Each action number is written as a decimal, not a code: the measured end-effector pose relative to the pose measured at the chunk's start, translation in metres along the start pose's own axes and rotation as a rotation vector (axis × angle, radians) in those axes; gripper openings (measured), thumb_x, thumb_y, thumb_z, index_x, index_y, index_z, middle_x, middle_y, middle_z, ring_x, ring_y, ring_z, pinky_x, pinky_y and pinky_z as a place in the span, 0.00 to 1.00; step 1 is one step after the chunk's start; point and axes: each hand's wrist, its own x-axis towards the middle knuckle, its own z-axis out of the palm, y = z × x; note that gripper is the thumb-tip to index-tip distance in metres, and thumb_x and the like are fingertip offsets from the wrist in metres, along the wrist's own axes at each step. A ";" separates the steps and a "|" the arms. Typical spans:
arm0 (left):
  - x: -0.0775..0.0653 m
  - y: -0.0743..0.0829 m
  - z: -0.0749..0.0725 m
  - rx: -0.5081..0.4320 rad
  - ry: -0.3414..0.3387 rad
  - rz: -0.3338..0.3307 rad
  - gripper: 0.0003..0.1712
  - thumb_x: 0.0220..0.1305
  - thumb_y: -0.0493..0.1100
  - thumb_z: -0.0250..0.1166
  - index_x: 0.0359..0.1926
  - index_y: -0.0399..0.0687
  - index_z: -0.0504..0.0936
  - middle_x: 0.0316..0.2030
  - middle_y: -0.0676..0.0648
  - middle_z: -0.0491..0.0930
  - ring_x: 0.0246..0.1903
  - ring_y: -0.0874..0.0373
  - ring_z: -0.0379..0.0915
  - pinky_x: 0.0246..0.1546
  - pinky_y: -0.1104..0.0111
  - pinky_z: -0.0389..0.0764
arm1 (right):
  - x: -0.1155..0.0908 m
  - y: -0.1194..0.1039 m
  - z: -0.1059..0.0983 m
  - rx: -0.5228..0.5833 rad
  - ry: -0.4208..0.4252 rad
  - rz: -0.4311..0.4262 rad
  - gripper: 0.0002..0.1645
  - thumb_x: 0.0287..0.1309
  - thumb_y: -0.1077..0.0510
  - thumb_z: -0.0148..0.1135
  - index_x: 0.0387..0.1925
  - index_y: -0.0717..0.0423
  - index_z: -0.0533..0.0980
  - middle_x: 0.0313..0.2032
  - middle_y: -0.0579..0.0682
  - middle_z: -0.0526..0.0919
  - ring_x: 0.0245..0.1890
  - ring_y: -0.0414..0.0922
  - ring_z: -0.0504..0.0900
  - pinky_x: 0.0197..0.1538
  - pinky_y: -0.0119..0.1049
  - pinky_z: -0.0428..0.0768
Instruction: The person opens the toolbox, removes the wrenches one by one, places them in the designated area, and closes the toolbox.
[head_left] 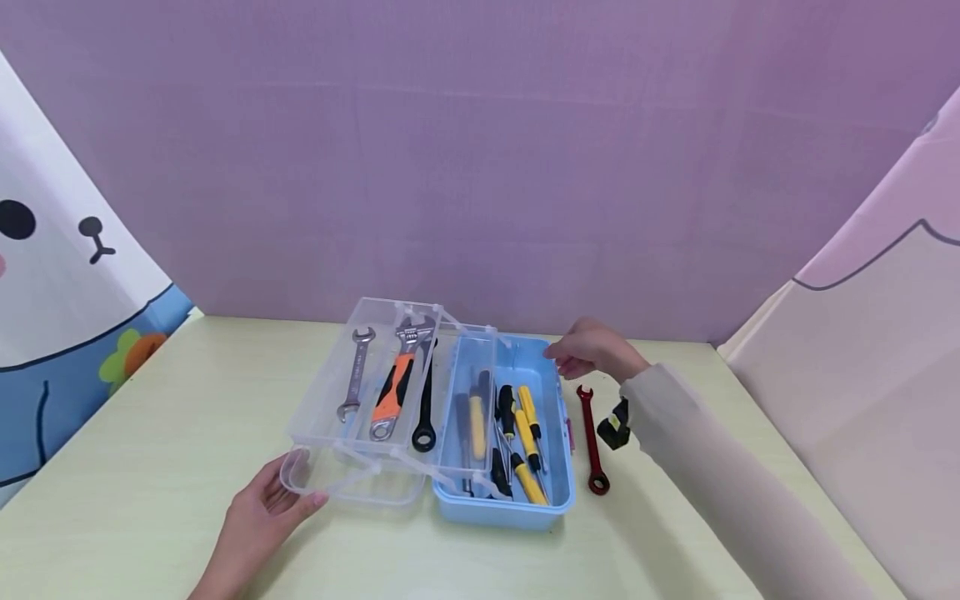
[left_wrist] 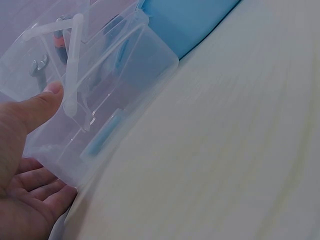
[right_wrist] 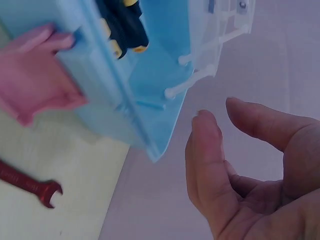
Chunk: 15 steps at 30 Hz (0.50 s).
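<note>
A blue toolbox (head_left: 506,515) stands on the table, its clear lid (head_left: 390,492) swung out to the left. My left hand (head_left: 262,517) holds the lid's outer edge, with fingers below it and thumb on the near side (left_wrist: 37,112). Over the lid, a clear tray (head_left: 318,417) on folding arms carries a combination wrench (head_left: 356,375), an adjustable wrench with orange grip (head_left: 395,387) and a black wrench (head_left: 425,408). At the box's far right corner, my right hand (head_left: 588,348) hovers with bent fingers and a gap between thumb and forefinger (right_wrist: 207,145), holding nothing.
Several yellow and black screwdrivers (head_left: 527,429) lie inside the toolbox. A red wrench (head_left: 591,437) rests on the table to its right. The pink latch (right_wrist: 40,75) sticks out from the box's side. Behind stands a purple cloth backdrop (head_left: 480,167).
</note>
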 end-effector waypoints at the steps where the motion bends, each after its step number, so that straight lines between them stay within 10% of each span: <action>1: 0.000 0.000 0.000 -0.001 -0.002 0.000 0.46 0.59 0.49 0.68 0.69 0.33 0.55 0.66 0.28 0.60 0.64 0.41 0.61 0.54 0.70 0.80 | 0.000 -0.003 0.001 -0.001 0.001 0.002 0.12 0.58 0.56 0.65 0.30 0.63 0.78 0.23 0.50 0.78 0.20 0.41 0.80 0.33 0.34 0.87; 15: -0.001 0.001 0.000 0.000 -0.003 -0.011 0.46 0.59 0.49 0.68 0.69 0.33 0.55 0.66 0.28 0.59 0.64 0.39 0.61 0.55 0.67 0.79 | 0.001 -0.035 0.020 0.027 -0.027 -0.037 0.15 0.57 0.56 0.66 0.38 0.66 0.78 0.28 0.53 0.80 0.22 0.42 0.81 0.39 0.36 0.87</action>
